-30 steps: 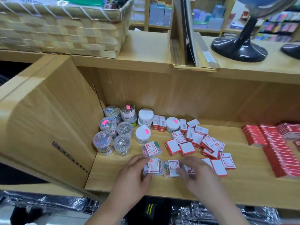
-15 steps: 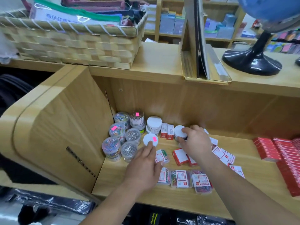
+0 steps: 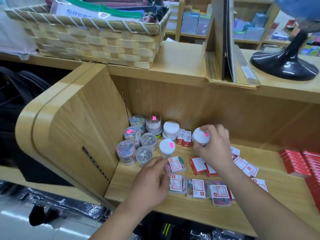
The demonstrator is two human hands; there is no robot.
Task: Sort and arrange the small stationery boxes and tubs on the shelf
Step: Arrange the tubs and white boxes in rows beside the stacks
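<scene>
My right hand (image 3: 213, 146) grips a white-lidded tub (image 3: 200, 137) with a pink sticker, lifted above the wooden shelf (image 3: 194, 211). My left hand (image 3: 152, 181) rests at the shelf front, fingers touching a clear box of coloured paper clips (image 3: 175, 164). Three similar clear boxes (image 3: 198, 188) lie in a row along the front edge. Several clear tubs of clips and pins (image 3: 136, 144) cluster in the back left corner, with two white-lidded tubs (image 3: 167, 147) beside them. Small red and white boxes (image 3: 198, 165) lie scattered in the middle, partly hidden by my right arm.
Stacks of red boxes (image 3: 297, 164) fill the shelf's right end. A wooden side panel (image 3: 72, 134) closes the left. On the counter above stand a woven basket (image 3: 97, 40), an upright holder (image 3: 226, 49) and a globe's black base (image 3: 284, 64).
My right hand has closed on the white-lidded tub at the back and lifted it. My left hand slid back toward the clear clip box. The camera moved closer.
</scene>
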